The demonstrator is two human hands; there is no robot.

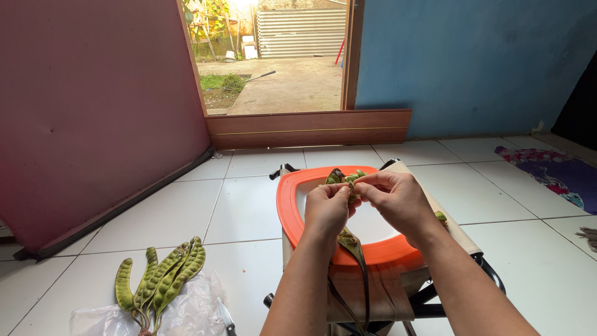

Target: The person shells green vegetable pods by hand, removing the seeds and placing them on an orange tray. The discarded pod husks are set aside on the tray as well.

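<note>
Underfoot, white floor tiles (249,205) running to an open doorway (280,56); to the left, a maroon panel (93,112) leaning against the wall; to the right, a blue wall (472,62). At far right, a patterned purple mat (553,171) on the tiles.

Centre frame, a folding stool (451,230) carrying an orange-rimmed white tray (287,211). Above the tray, two bare forearms reaching forward and up from the lower edge, wrists level, converging over the tray's near half.

Left hand (326,208) curled closed, knuckles toward the camera, thumb and fingers pinched on a long green bean pod (349,239) near its upper end. Right hand (398,199) likewise closed, fingertips meeting the left's, gripping the same pod at its split, twisted top just above the tray's far rim. Lower length of the pod hanging down between the wrists, past the tray's near rim toward the stool frame.

Lower left, a bundle of similar pods (163,280) lying on a clear plastic bag (186,311), well apart from both hands. Just beside the bag's right edge, a small knife (225,316) on the tiles.
</note>
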